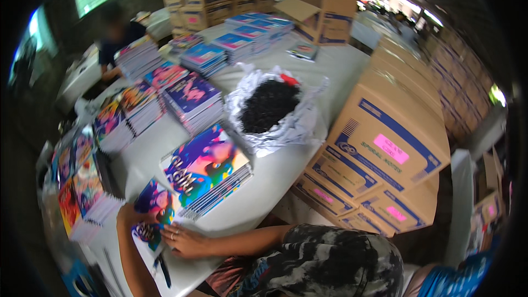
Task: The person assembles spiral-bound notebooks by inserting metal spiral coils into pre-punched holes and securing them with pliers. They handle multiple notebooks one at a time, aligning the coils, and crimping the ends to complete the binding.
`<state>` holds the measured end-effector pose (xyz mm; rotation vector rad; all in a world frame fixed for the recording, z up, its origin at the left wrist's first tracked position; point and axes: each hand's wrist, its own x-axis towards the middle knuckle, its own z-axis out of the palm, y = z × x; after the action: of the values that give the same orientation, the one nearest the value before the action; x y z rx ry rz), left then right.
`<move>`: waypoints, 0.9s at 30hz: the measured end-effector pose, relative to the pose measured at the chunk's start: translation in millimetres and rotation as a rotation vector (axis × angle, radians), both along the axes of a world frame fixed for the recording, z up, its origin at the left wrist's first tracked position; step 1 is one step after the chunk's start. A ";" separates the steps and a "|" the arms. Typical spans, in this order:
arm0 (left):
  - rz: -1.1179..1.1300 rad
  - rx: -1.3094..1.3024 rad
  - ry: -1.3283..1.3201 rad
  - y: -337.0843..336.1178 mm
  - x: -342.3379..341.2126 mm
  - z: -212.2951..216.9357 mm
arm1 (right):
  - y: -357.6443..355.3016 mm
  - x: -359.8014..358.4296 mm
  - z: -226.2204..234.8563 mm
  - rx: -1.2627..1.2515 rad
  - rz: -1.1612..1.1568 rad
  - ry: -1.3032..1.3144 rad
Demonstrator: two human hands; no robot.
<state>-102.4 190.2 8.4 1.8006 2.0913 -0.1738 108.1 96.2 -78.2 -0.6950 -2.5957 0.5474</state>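
Observation:
A notebook [155, 202] with a colourful purple, pink and blue cover lies near the table's front edge. My left hand [128, 215] grips its left edge, with the fingers partly hidden. On its lower right part rests my right hand [187, 241], fingers stretched out flat, a ring on one of them. Just beyond, a stack of larger colourful spiral notebooks [206, 168] touches or nearly touches it. A dark pen [165, 273] lies below the notebook, close to my left forearm.
More notebook stacks [190, 99] line the left and far side of the white table [264, 187]. Crumpled white wrapping [242, 91] holds a heap of small black pieces [269, 107]. Cardboard boxes [379, 132] rise at the right edge. Another person [118, 38] sits at the far left.

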 end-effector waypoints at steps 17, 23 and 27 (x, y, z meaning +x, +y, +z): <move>0.255 0.155 -0.632 -89.9 -13.0 49.1 | -4.8 18.3 28.4 -0.254 0.077 0.191; 0.553 0.809 -1.228 -169.8 75.6 51.4 | -32.5 13.9 79.1 -0.338 -0.024 0.638; 0.471 1.340 -0.941 -202.1 83.4 59.7 | -14.8 56.7 104.4 -0.434 0.138 0.912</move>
<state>-19.1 -11.9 68.1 1.2160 1.7522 2.1222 164.8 81.5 26.2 -0.2678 -1.6803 1.1664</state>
